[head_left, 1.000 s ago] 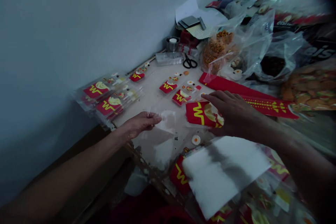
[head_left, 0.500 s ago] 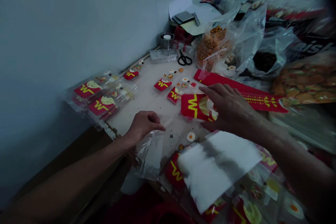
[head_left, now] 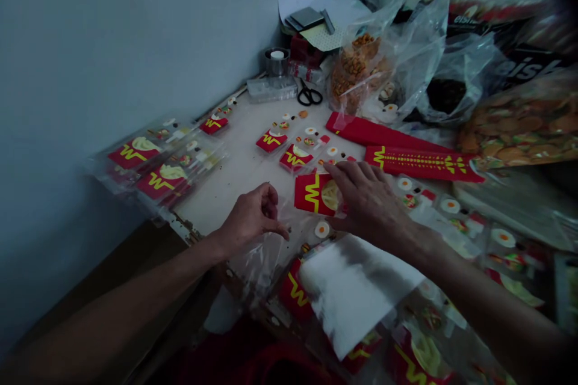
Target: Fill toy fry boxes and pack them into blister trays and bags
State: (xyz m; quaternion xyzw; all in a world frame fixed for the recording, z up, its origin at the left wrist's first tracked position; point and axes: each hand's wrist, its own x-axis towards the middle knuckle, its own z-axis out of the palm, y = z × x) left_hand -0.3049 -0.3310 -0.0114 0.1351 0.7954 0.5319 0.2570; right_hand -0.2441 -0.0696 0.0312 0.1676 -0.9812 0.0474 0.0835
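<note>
My right hand [head_left: 365,195] grips a red card packet [head_left: 311,194] with a yellow zigzag mark and a pale fries-like piece. The thumb is below and the fingers are over its right end, hiding that part. To its left, my left hand [head_left: 250,216] is half curled around the upper edge of a clear plastic bag [head_left: 262,267], which hangs off the table's front edge. Its index finger and thumb stand a little apart. A small fried-egg piece [head_left: 322,229] lies between the hands. Below my right hand is a white sheet [head_left: 361,286] on more packets.
Stacked clear packs [head_left: 162,183] lie at the left table edge, by the wall. Smaller red packets [head_left: 295,157] lie ahead. Black scissors [head_left: 309,94], a clear box [head_left: 272,89] and bags of small pieces [head_left: 354,72] stand behind. Long red strips [head_left: 419,162] lie at right.
My right hand has moved slightly left with the red packet, towards my left hand. The left index finger has lifted away from the thumb. The view has shifted a little right.
</note>
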